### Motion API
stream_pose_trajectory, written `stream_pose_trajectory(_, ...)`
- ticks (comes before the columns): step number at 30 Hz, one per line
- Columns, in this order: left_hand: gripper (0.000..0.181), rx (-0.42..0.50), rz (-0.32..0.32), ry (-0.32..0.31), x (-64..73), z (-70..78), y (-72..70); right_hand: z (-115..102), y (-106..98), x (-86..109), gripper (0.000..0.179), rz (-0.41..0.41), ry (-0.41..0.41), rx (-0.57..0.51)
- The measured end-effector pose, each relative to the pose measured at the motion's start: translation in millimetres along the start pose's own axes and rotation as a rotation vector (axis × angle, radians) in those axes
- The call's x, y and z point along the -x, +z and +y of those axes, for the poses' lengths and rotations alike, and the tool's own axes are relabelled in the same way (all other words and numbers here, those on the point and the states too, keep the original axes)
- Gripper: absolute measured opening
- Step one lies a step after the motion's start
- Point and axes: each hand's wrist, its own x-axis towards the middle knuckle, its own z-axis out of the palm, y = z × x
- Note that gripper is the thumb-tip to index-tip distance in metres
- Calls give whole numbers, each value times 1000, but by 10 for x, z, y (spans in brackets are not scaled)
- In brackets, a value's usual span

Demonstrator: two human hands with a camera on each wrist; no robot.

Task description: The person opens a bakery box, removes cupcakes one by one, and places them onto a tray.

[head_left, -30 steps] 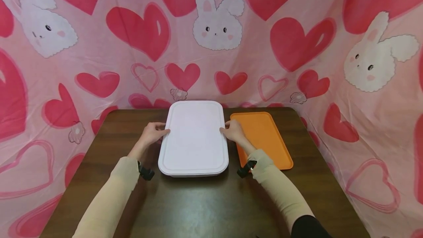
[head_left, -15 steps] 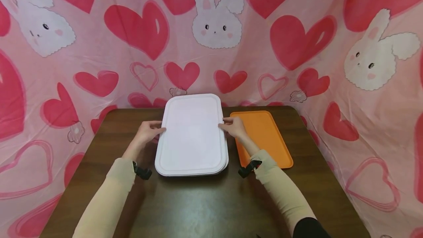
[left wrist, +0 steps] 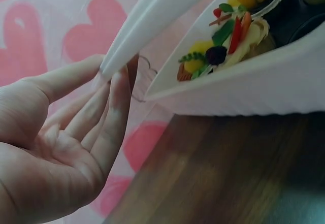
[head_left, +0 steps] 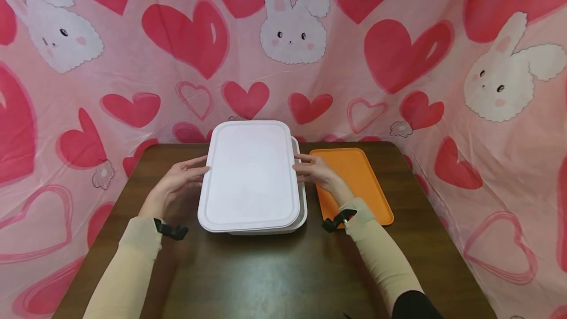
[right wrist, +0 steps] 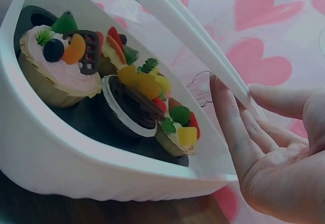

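Observation:
A white rounded rectangular lid (head_left: 250, 174) is raised above a white box (head_left: 303, 210), shifted left so the box's right rim shows. My left hand (head_left: 179, 178) pinches the lid's left edge between thumb and fingers. At the opposite edge, my right hand (head_left: 316, 170) pinches it the same way. Through the gap, the right wrist view shows several fruit-topped cupcakes (right wrist: 61, 89) on a dark base inside the box wall (right wrist: 76, 165). In the left wrist view, a cream-topped cupcake (left wrist: 254, 36) sits near the box's corner. From the head view the lid hides the contents.
An orange tray (head_left: 352, 176) lies on the brown wooden table (head_left: 257, 274), right of the box and partly under my right forearm. A pink cloth (head_left: 336, 78) with hearts and rabbits hangs behind the table and along its sides.
The lid has lifted off the box and moved left, tilting slightly, with both hands holding it. My left hand has moved left with it. The box and orange tray have stayed put.

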Motion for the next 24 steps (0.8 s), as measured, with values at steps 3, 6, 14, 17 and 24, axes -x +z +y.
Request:
stream_pose_trajectory(3,74,20,-15,1,57,-30,-82,11,54,-35,61,-14,10,-12)
stream_pose_trajectory(6,74,10,-18,-5,125,-70,-161,17,120,-75,60,-35,11,-30)
stream_pose_trajectory(14,78,13,-1,-49,189,-200,-358,3,355,-149,55,-22,46,28)
stream_pose_trajectory(17,81,10,5,-67,221,-252,-423,6,443,-172,55,-16,56,33)
stream_pose_trajectory(24,77,53,12,-78,305,-362,-563,41,605,-233,56,-53,40,41)
